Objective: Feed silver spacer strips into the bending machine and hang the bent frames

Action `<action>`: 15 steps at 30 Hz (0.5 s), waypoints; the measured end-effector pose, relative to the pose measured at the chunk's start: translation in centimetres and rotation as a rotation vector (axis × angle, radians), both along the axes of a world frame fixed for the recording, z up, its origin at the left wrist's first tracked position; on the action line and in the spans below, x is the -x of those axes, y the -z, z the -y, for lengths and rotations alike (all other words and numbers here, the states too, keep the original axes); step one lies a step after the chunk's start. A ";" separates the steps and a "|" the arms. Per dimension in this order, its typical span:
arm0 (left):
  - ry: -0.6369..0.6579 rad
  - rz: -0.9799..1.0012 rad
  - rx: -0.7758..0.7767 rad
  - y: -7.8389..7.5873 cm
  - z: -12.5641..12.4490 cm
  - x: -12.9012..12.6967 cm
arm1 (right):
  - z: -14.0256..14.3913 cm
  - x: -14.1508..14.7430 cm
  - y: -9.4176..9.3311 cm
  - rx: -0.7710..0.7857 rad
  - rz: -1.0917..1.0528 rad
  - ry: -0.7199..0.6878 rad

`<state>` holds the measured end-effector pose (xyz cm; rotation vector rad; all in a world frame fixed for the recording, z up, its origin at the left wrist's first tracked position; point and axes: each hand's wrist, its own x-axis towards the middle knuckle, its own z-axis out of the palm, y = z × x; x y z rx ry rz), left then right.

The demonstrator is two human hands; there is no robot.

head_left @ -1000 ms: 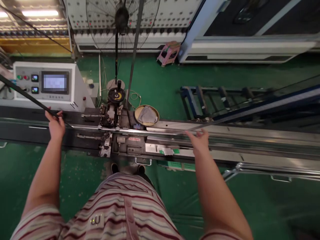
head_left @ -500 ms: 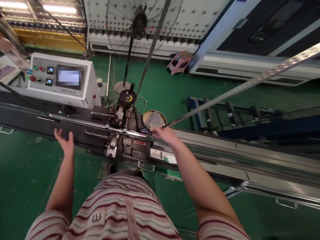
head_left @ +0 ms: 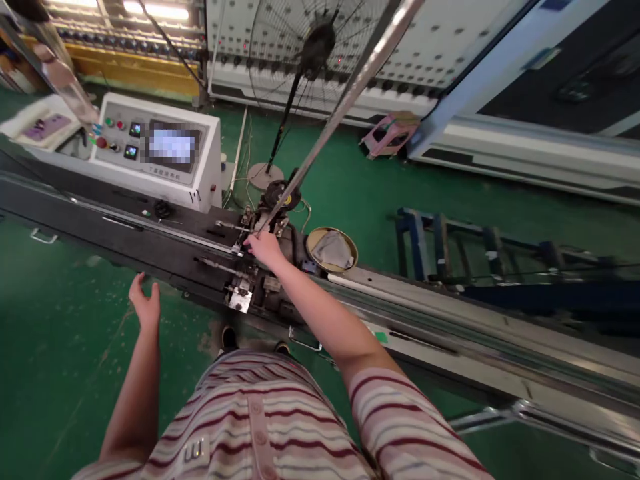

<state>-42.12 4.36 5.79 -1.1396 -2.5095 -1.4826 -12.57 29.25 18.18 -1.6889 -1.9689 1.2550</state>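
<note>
A factory floor, plainly: green painted flooring [head_left: 350, 193], a long metal machine bed [head_left: 450, 320] running from nine to four o'clock, a control cabinet [head_left: 160, 150] with screen and buttons at eleven, and a big pedestal fan [head_left: 315, 47] at twelve.

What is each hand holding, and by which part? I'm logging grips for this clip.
The right hand grips the long metal strip at its lower end, by the machine head. The left hand is open and holds nothing.
</note>
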 end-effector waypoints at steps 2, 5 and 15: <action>0.043 0.022 -0.014 -1.0 -1.7 0.1 | -0.3 2.6 0.1 0.009 -0.043 0.011; 0.061 0.312 -0.068 -2.8 -5.4 -0.6 | -0.6 4.4 -0.8 0.046 -0.146 0.071; 0.461 1.043 -0.427 -12.3 -13.6 -11.7 | 2.6 -7.5 -9.1 0.230 -0.472 0.168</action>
